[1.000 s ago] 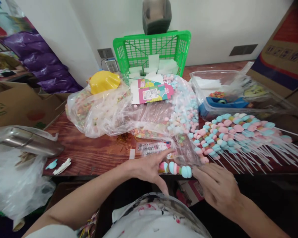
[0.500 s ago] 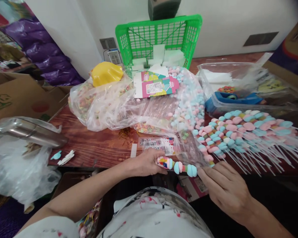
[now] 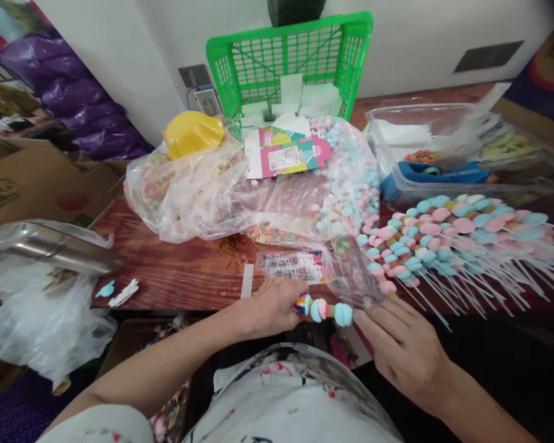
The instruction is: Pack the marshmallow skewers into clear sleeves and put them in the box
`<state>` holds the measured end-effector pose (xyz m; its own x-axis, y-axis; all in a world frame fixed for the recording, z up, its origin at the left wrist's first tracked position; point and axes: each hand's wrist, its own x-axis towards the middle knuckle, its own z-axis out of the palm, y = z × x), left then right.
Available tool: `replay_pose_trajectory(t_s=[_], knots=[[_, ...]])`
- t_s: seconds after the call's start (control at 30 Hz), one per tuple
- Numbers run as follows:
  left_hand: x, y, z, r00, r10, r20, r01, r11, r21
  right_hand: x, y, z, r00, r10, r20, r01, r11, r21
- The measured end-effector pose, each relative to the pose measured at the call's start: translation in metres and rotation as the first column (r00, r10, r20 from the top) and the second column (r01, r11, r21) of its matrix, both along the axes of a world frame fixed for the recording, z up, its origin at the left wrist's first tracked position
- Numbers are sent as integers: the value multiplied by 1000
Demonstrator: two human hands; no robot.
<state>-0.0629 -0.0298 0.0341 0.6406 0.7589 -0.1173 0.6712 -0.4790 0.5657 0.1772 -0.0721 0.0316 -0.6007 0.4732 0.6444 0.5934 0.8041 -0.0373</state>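
My left hand is closed round one end of a candy skewer, a short row of pink and blue marshmallow pieces. My right hand pinches the other end, fingers pressed together on the stick. Both hands hover at the front edge of the wooden table. Just beyond them lies a small printed card under clear plastic. To the right a pile of finished skewers fans out, sticks pointing right.
Clear bags of loose pastel candy fill the middle. A green basket stands at the back, a clear tub at right. A yellow object, a pink-green carton, a steel flask and white bag at left.
The skewer has shifted slightly left and up between my hands. My left fingers, spread a second ago, have closed round its end. The view tilted down a little.
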Motion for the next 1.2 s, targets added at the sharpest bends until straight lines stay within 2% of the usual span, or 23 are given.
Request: replay_pose_trajectory(t_s=[0.13,0.3,0.47,0.7,0.83,0.93,1.07,1.2], knots=[[-2,2,-3,999,-12,-29,10,998,-56,-6,-1,-1,999,13,40,-14,1000,20],[-7,6,1,997,-66,43,72,983,-167,-1,5,3,989,102,108,-99,994,-37],[-3,5,7,992,-118,-49,112,988,-104,-2,5,-1,987,142,75,-137,989,-63],[1,4,6,978,-189,-86,180,978,-102,-23,-6,-17,1000,16,-7,-17,990,-138],[-10,6,3,979,-183,-93,179,983,-44,-19,-8,-24,996,-7,-87,-13,974,-225],[-15,5,0,975,-182,-129,181,983,-20,-16,-8,-26,994,-46,-103,23,976,-216],[-15,4,-1,973,-226,-40,222,971,-85,-14,-6,-24,995,-67,-77,54,986,-159],[-15,5,2,965,-257,60,264,927,-266,-9,-3,-23,999,-33,-5,32,991,-132]])
